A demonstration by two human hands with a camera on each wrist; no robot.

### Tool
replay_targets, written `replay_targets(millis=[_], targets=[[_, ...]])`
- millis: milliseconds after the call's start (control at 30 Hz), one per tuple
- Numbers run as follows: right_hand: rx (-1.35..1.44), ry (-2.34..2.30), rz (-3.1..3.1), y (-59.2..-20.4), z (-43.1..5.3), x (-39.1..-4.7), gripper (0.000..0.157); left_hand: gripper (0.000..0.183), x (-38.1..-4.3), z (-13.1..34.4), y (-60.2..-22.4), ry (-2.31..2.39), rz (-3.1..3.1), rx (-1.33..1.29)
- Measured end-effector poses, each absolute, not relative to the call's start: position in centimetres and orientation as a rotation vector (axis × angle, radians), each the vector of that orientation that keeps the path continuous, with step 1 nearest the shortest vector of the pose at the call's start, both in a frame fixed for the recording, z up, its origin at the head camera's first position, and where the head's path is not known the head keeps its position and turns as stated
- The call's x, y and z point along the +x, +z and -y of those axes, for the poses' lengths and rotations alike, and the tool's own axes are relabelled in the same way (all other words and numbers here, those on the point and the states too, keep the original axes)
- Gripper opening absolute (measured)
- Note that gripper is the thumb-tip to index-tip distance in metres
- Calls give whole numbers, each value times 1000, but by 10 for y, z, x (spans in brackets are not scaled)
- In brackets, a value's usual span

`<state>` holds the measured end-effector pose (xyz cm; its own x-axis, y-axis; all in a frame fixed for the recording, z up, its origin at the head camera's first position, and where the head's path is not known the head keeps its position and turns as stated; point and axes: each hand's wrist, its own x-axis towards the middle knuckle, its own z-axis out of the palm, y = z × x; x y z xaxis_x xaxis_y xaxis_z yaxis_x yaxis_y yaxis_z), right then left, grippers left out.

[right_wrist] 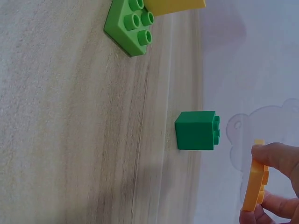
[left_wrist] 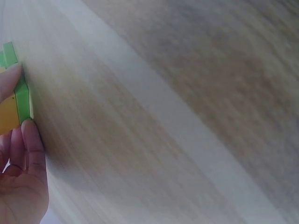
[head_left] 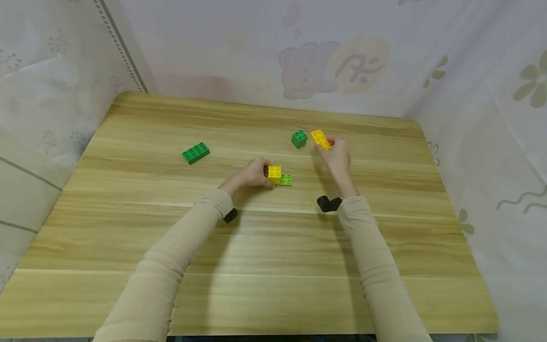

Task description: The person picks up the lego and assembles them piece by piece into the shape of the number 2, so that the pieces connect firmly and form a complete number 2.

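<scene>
My left hand [head_left: 254, 174] grips a yellow toy brick [head_left: 274, 173], its thumb and fingertips on opposite sides in the left wrist view. Beneath that brick is a thin light green brick [head_left: 286, 180], whose studded end sticks out to the right. Farther back, my right hand [head_left: 338, 154] pinches a flat yellow brick [right_wrist: 254, 182] between thumb and fingers, raised off the table. Just left of it, a dark green cube-shaped brick [head_left: 299, 138] stands on the table, studs up, untouched.
A long dark green brick [head_left: 195, 153] lies on the left part of the wooden table [head_left: 273, 247]. Patterned cloth [head_left: 239, 52] hangs behind the table's back edge and along both sides. Black wrist mounts [head_left: 329, 204] sit at the cuffs.
</scene>
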<state>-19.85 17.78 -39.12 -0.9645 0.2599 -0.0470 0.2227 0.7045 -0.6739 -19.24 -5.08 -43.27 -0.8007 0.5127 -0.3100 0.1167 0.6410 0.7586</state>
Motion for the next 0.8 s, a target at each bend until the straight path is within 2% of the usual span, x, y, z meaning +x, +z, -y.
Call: replay_targets(millis=[500,800], targets=[[-308,1136,2874,-387,-173,-196,52,31,-194,51,-436,1074,-2357,516],[-223,1171,2865,-380,-167,-193,49,33,-192,51,-434,1073,-2330,483]])
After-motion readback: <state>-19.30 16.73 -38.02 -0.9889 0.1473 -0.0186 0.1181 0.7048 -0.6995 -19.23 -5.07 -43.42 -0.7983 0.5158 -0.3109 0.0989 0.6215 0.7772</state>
